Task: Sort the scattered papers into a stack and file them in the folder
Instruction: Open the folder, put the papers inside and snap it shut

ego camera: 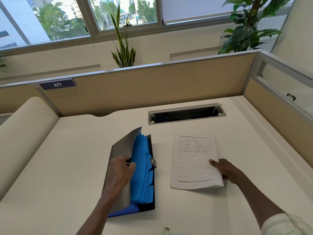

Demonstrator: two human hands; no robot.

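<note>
A dark expanding folder (pixel 149 197) with blue tabbed dividers (pixel 142 167) lies on the white desk (pixel 67 167), left of centre. Its grey front flap (pixel 122 146) is lifted, and my left hand (pixel 121 168) grips the flap's edge at the middle. To the right lies a squared stack of white printed papers (pixel 193 160), top sheet showing a table. My right hand (pixel 225 168) holds the stack's right edge, thumb on top and fingers under it, with that edge raised slightly off the desk.
An open cable slot (pixel 186 114) is set into the desk behind the papers. Tan partition walls (pixel 152 89) close the back and right side. A curved cream panel (pixel 25 129) stands at the left. Plants rise behind the partition.
</note>
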